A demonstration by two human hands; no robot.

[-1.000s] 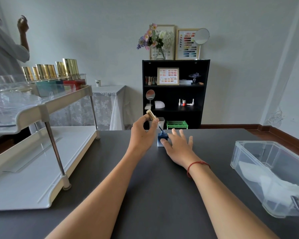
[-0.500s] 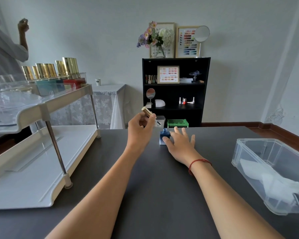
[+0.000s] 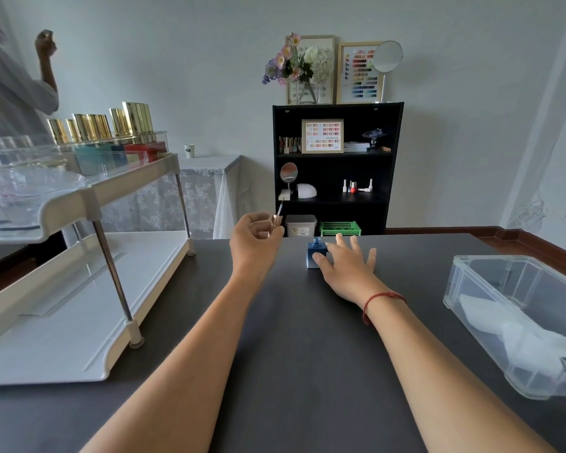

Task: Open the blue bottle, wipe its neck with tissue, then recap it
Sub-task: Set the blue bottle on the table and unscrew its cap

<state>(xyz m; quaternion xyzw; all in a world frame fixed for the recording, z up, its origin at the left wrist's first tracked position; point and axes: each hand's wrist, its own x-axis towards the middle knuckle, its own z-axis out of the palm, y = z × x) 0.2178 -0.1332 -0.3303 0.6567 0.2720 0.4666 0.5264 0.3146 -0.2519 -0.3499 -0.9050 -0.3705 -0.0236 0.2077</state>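
From the head view, the blue bottle (image 3: 314, 256) stands upright on the dark table (image 3: 291, 338) at our 12 o'clock, its threaded neck bare. Our right hand (image 3: 347, 268) steadies it. The fingers lie straight and splayed at the bottle's 3 o'clock and the thumb presses its near face, so we clasp nothing and only brace the bottle against tipping. Our left hand (image 3: 257, 241), raised at the bottle's 10 o'clock, pinches the gold cap (image 3: 276, 221) in curled fingers with the brush stem pointing up. We judge this keeps wet polish off table and skin. Opening looks done and wiping comes next. The tissue (image 3: 517, 325) lies in the clear bin (image 3: 464, 279) at our 3 o'clock, well apart from the bottle, so the right hand seems likeliest to fetch it.
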